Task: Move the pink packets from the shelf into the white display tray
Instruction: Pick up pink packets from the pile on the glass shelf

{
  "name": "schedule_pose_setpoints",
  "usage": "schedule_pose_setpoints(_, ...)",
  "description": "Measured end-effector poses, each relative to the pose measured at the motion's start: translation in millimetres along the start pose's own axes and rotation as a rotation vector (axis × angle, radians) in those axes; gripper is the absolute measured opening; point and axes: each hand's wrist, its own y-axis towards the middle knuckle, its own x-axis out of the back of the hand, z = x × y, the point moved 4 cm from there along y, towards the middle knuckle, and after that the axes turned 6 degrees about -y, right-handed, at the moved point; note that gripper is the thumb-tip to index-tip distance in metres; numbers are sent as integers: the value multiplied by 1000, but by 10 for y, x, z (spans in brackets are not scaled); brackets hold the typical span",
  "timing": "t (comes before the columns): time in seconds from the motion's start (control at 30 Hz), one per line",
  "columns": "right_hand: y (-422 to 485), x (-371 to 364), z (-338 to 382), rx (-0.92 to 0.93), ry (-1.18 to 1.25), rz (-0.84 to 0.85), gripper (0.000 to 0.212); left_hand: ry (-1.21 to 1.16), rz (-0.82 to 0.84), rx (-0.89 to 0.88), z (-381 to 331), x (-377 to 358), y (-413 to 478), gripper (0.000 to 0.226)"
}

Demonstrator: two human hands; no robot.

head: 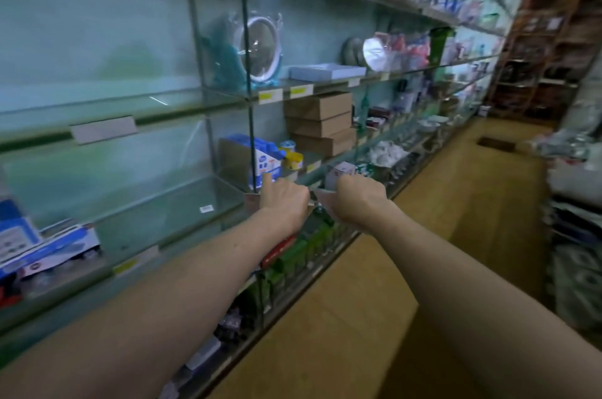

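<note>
Both arms reach to the glass shelf [182,200], where the left hand [282,200] and right hand [360,198] each curl their grip around pinkish packets [321,195], and the white display tray [325,71] sits one shelf higher.

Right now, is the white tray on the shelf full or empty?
Cannot tell: the white tray sits above eye level, so only its side wall shows.

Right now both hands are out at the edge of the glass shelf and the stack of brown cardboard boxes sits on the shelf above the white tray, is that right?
Not quite. The head view shows the brown cardboard boxes on the shelf below the white tray, not above it. The rest holds: the left hand and right hand are both out at the glass shelf's edge.
</note>
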Motion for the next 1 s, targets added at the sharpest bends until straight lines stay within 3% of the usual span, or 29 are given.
schedule_pose_setpoints(0.17, 159, -77, -392, -83, 28, 19, 45, -42, 37, -66, -358, -124, 463, 17)
schedule_pose_setpoints(0.3, 469, -139, -725, -145, -12, 46, 35, -45, 41, -135, -621, -176, 913, 12)
schedule_pose_setpoints(0.4, 757, -162, -1003, -195, -25, 41, 28, -76, 35, -169, -815, -186, 1277, 18)
schedule_pose_setpoints(0.5, 995, -172, -1285, -244, -14, 46, 38, -103, 35, -213, -1000, -206, 1636, 33)
schedule_pose_setpoints(0.87, 1601, -343, -2128, -336, -20, -6, 43, -142, -32, -326, -1601, -272, 2665, 25)
schedule_pose_setpoints(1.0, 1845, -369, -2405, -354, -20, -10, 49, -140, -48, -334, -1813, -286, 2964, 31)
